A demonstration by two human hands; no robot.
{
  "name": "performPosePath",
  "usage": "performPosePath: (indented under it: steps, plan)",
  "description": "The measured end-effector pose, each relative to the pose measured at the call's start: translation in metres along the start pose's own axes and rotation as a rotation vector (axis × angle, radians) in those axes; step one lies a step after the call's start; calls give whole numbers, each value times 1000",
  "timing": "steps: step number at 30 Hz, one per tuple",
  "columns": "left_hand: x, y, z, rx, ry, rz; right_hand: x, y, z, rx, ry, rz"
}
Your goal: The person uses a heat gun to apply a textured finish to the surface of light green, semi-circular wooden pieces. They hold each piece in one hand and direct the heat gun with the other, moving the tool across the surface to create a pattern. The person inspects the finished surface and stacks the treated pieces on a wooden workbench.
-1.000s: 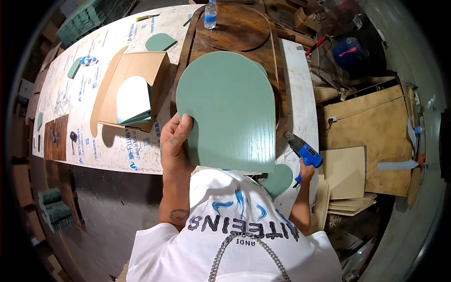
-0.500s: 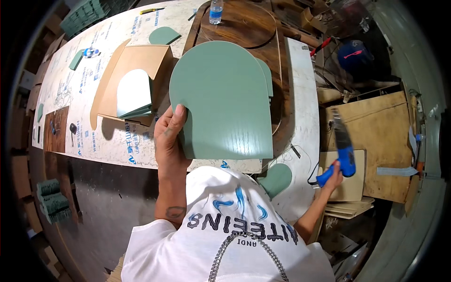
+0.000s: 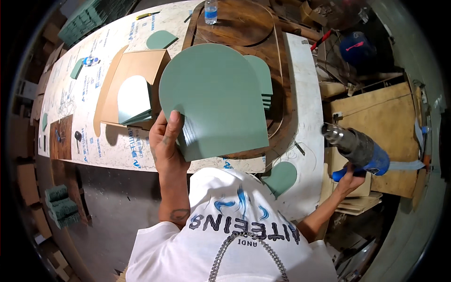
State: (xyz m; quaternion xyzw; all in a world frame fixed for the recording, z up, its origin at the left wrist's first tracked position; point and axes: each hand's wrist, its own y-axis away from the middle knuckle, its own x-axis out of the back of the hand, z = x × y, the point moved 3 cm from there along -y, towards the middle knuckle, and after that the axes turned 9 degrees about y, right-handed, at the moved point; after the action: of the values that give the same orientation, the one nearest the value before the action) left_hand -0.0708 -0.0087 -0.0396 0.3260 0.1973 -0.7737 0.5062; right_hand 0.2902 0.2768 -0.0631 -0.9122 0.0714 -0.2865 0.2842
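My left hand [image 3: 164, 136] grips the lower left edge of a green arch-shaped panel [image 3: 213, 98], its thumb lying on the face. The panel is held up over the table's near edge, slightly tilted. Off to the right, my right hand [image 3: 350, 181] is wrapped round the blue handle of a heat gun [image 3: 359, 148]. Its metal nozzle points up and to the left, apart from the panel. Partly hidden behind the panel, a stack of smaller green arched pieces [image 3: 260, 75] rests on a dark wooden board [image 3: 235, 35].
An open cardboard box [image 3: 110, 89] holding arched pieces [image 3: 134, 98] stands left of the panel. A water bottle [image 3: 211, 13] is on the wooden board. Another green piece [image 3: 282, 178] lies at the table's near right. Beyond the right edge are plywood sheets [image 3: 383, 136].
The heat gun has swung from a blurred upright pose to the right, its nozzle now pointing up-left. The panel has shifted slightly left and tilted, uncovering more of the small stack behind.
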Motion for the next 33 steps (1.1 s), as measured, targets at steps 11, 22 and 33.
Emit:
performPosePath:
  steps: [11,22,33]
  plan:
    - [-1,11,-4,-164,-58,34,29,2,4,335,28,188]
    - [-14,17,-16,25,-55,74,41,4,8,228,-130,206]
    - [-9,12,-14,-45,7,28,40,3,10,157,-244,193]
